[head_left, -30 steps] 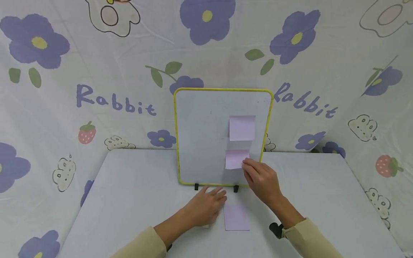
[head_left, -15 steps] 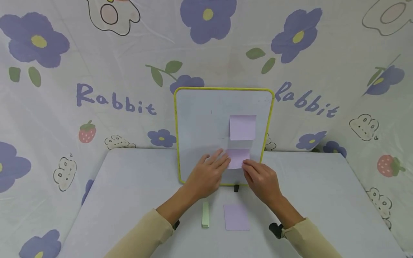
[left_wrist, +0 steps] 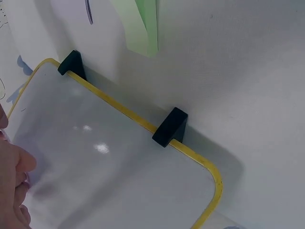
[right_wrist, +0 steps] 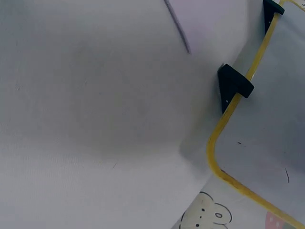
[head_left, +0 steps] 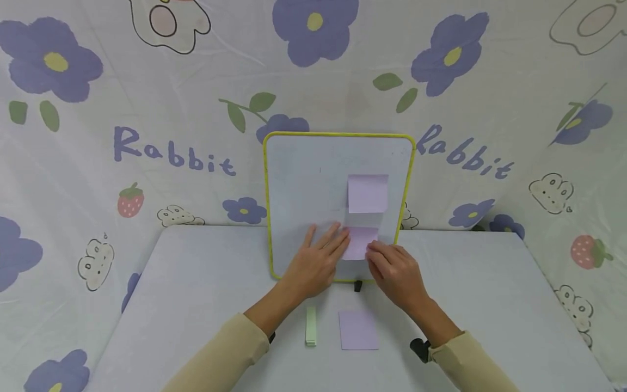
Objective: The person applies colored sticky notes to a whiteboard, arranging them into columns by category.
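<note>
A purple sticky note (head_left: 359, 243) lies low on the right half of a yellow-framed whiteboard (head_left: 306, 185). My right hand (head_left: 399, 276) pinches its right edge near the lower corner between thumb and fingers. With fingers spread and fairly straight, my left hand (head_left: 315, 268) touches the note's left edge and the board beside it. Above is another purple sticky note (head_left: 368, 194), flat on the board. The left wrist view catches only part of the left hand (left_wrist: 16, 176) at its edge; the right wrist view shows no fingers.
Black feet (left_wrist: 171, 126) hold the board upright on the white table (head_left: 206, 283). In front lie a purple sticky note pad (head_left: 358, 330) and a narrow pale green stack of paper (head_left: 311, 326). A flower-printed cloth (head_left: 196, 98) hangs behind.
My left hand has risen from the table by the green stack to the board and now touches the lower note's left side. The right hand keeps its pinch in about the same place.
</note>
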A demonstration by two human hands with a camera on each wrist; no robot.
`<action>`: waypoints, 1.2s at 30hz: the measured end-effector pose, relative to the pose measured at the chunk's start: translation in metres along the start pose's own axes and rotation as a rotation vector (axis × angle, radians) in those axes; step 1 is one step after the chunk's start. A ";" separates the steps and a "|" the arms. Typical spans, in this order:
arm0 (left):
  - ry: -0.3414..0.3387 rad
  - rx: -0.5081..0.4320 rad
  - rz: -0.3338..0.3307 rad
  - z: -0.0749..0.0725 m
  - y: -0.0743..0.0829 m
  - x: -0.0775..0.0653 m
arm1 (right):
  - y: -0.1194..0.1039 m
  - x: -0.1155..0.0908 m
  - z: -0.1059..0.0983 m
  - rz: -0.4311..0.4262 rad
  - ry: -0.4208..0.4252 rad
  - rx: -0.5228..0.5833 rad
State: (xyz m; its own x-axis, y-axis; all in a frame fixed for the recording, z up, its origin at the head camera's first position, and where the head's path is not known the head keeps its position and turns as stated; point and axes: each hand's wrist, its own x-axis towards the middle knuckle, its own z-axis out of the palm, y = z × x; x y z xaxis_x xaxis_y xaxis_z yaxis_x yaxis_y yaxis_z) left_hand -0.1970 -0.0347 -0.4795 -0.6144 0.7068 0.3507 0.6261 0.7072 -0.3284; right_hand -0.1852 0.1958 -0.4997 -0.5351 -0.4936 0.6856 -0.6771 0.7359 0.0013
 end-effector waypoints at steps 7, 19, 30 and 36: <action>-0.036 0.044 -0.008 0.000 0.001 0.000 | 0.005 0.000 0.006 -0.104 -0.106 -0.062; -0.052 0.066 -0.012 0.003 0.000 -0.002 | 0.008 0.016 0.006 -0.264 -0.206 -0.196; -0.075 0.055 -0.018 0.001 -0.001 -0.003 | 0.017 0.011 0.004 -0.261 -0.246 -0.220; -0.093 0.064 -0.019 0.001 -0.002 -0.003 | 0.024 0.003 -0.001 -0.227 -0.223 -0.209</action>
State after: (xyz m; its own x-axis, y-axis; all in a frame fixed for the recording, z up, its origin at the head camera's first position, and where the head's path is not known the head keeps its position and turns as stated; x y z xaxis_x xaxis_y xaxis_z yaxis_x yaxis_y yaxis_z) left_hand -0.1967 -0.0381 -0.4807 -0.6698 0.6895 0.2757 0.5837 0.7184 -0.3784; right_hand -0.2028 0.2120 -0.4971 -0.4960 -0.7267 0.4753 -0.6858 0.6636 0.2990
